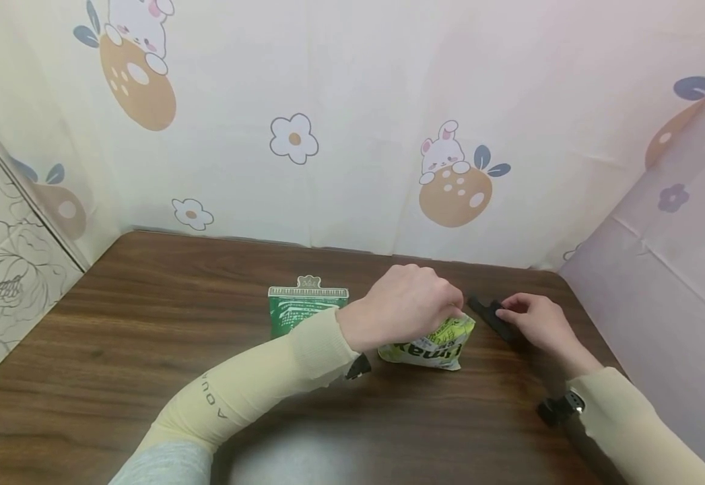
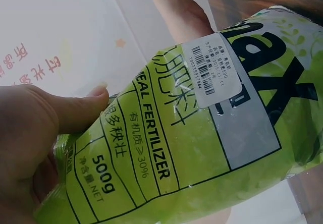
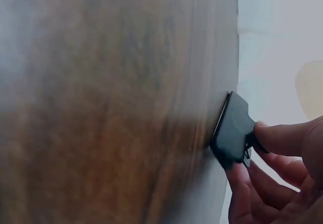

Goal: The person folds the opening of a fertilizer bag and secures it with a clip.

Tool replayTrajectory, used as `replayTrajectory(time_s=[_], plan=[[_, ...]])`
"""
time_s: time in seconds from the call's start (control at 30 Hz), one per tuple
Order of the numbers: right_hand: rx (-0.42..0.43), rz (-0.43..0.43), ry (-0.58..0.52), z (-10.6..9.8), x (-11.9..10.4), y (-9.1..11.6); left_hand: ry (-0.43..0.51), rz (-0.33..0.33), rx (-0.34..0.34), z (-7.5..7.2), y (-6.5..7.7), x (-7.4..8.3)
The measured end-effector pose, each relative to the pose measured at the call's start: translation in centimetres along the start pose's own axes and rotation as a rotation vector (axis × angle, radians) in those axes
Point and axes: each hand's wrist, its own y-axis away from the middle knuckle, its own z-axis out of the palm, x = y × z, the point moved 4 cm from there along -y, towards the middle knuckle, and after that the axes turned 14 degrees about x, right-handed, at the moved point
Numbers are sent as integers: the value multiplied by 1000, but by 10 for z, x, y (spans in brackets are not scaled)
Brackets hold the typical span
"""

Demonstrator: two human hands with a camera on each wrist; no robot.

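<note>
My left hand [image 1: 409, 303] grips the top edge of a green fertilizer bag [image 1: 433, 350], which is upright at the right of the table. In the left wrist view, the thumb lies over the narrow end of the bag [image 2: 166, 133], and a white barcode sticker [image 2: 212, 70] shows on its face. To the right of the bag, my right hand [image 1: 536, 320] pinches the handle of a black bag clip [image 1: 490, 316]. The right wrist view has the clip [image 3: 234, 128] between thumb and fingers, its long bar facing the tabletop.
Behind my left forearm lies a dark green packet [image 1: 291, 314] with a pale sealing clip [image 1: 308, 292] along its top. The brown wooden table [image 1: 146, 323] ends at a wall covering [image 1: 364, 135] printed with rabbits and flowers, and another covering rises on the right.
</note>
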Motion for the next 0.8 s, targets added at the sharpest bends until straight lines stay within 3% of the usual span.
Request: replayTrajectory(time_s=[0.2,0.5,0.8], plan=[[30,-48,-53,-4,-10,11,5,-1,-4,-1,0,-1],[35,-61,-137,-12,-25,27,24,-13,-78,-3,1,-4],[140,-89,-161,-26,-40,37,73,-15,-43,-10,3,-12]])
